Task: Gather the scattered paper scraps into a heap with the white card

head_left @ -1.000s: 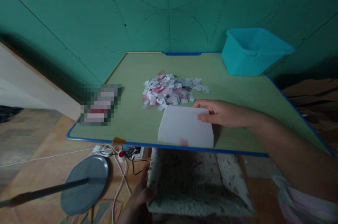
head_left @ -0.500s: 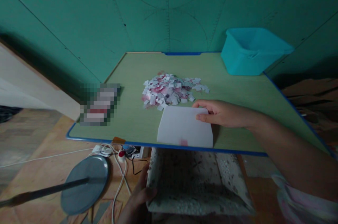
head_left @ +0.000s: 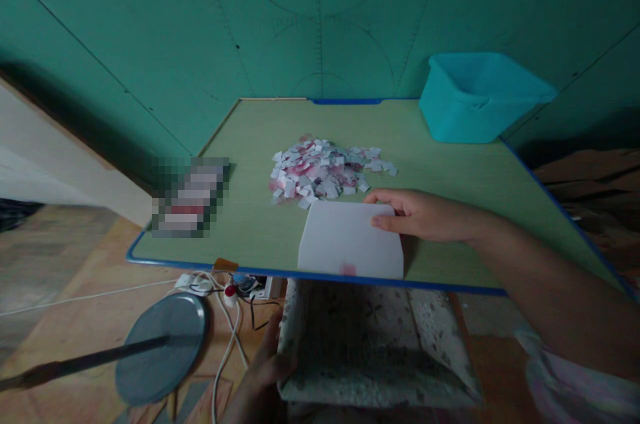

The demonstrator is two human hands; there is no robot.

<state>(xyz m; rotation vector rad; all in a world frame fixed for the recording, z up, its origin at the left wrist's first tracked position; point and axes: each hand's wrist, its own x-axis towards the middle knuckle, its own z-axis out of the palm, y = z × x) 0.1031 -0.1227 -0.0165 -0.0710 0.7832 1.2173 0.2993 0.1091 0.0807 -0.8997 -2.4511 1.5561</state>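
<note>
Holds a white card near its far right corner with the right hand, with thumb and fingers pinched narrowly, apparently to steady it between paper bits and the front edge of the table. Grips a patterned tray by its left wall with the left hand, just below that edge, probably to support it. Cannot see every left fingertip.
</note>
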